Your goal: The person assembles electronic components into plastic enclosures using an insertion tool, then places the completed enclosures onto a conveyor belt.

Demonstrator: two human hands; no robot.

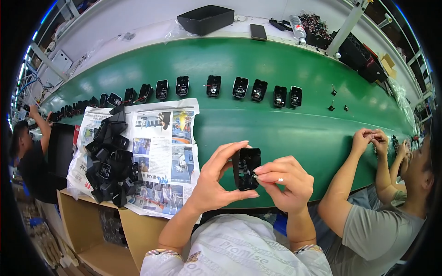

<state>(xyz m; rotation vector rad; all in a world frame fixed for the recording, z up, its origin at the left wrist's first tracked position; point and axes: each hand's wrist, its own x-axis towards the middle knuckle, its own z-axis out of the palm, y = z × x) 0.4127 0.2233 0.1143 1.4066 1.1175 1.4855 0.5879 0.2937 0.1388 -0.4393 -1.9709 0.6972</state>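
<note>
Near the front edge of the bench, my left hand (212,179) grips a small black rectangular housing (248,163) by its sides, thumb below and fingers above. Its open, hollow face is turned up, with shiny black inside. My right hand (291,185), with a ring on one finger, pinches a tiny part at the housing's right side; the fingertips hide most of it, so its kind is unclear. Beyond my hands, similar black housings (183,86) stand in a long row, some with thin red wires. To the right lie a few tiny black parts (331,108).
Left of my hands, a pile of black plastic pieces (108,158) rests on newspaper (184,158) above a cardboard box (138,230). A co-worker (382,225) works close at my right; another person (34,161) is far left. A black bin (206,19) and phone (258,31) sit on the back ledge.
</note>
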